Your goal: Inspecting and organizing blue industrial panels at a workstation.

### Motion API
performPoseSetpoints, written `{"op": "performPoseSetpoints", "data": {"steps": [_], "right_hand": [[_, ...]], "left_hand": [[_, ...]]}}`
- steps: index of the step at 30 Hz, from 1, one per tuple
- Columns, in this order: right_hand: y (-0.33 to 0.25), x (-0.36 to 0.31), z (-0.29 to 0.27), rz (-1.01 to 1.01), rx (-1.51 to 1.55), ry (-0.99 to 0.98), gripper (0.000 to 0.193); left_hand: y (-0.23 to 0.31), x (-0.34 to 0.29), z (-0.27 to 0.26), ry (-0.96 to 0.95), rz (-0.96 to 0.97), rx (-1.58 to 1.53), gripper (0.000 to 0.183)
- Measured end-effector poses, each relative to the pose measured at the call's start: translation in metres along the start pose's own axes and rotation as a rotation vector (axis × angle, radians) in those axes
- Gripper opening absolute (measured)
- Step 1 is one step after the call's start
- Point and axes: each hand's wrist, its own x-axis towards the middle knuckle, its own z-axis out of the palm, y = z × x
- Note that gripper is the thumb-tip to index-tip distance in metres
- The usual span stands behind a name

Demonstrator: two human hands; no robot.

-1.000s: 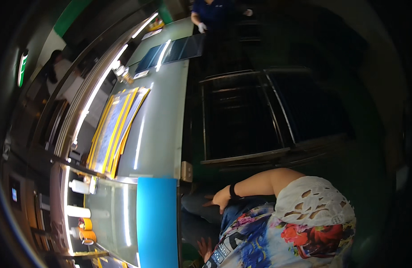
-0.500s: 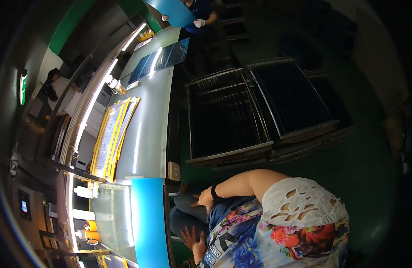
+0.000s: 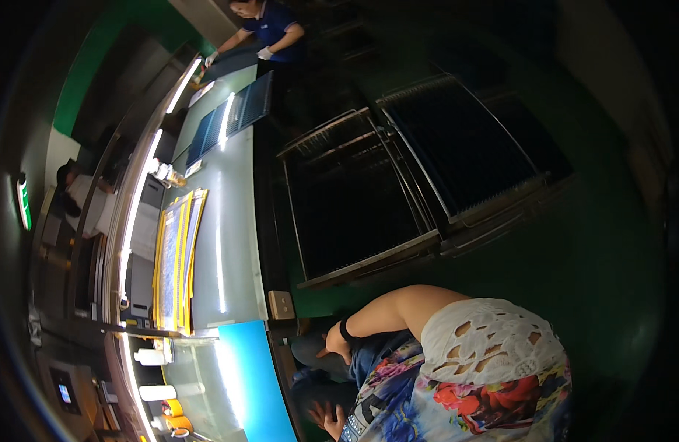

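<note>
My right hand (image 3: 337,345), with a black band at its wrist, rests on my grey-blue trousers (image 3: 317,353). Its visible fingers reach out over the thigh and hold nothing I can see. Lower down, my left hand (image 3: 326,418) lies on my lap with its fingers spread. Both hands are off the bench. Closest to them on the bench is a bright blue sheet (image 3: 257,376) along the front edge. A small beige box (image 3: 281,304) is fixed at the bench edge.
Yellow-edged panels (image 3: 179,258) lie stacked on the long grey bench (image 3: 240,221); a dark slatted panel (image 3: 229,121) lies beyond. White bottles (image 3: 156,393) stand under a light tube. Metal racks (image 3: 369,261) stand on the green floor. A gloved co-worker (image 3: 277,33) handles a dark sheet (image 3: 232,65).
The view has turned, so the bench and racks sit further left and the bench lower. At the far end, the co-worker has brought the raised blue sheet down toward the bench. My hands stay on my lap.
</note>
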Motion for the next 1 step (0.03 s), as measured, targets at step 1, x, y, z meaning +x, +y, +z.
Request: {"op": "performPoseSetpoints", "data": {"steps": [1], "right_hand": [[-0.0056, 0.0029, -0.0046, 0.015, -0.017, -0.061, 0.109]], "left_hand": [[-0.0096, -0.0005, 0.0099, 0.033, 0.098, 0.113, 0.066]]}}
